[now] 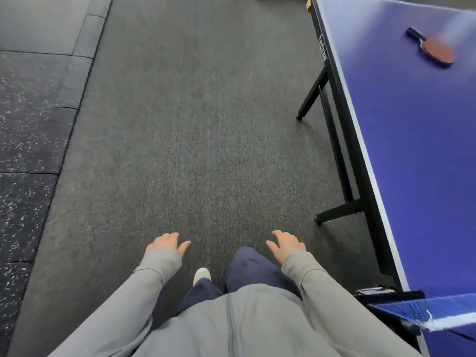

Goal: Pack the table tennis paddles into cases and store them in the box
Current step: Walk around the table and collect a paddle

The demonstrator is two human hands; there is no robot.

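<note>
Both the left hand (166, 244) and right hand (287, 244) hung open and empty while the red paddle (435, 48) lay flat on the blue table (417, 150), handle pointing up-left.

The person wears a light grey zip-front top (231, 325) with long cuffed sleeves (159, 266), dark navy trousers (247, 269), and a white shoe (202, 275).

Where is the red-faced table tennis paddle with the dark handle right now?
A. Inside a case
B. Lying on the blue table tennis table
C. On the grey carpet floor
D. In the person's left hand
B: the red-faced paddle with the dark handle lies flat on the blue table tennis table, while the left hand and right hand are both open and hold nothing.
</note>
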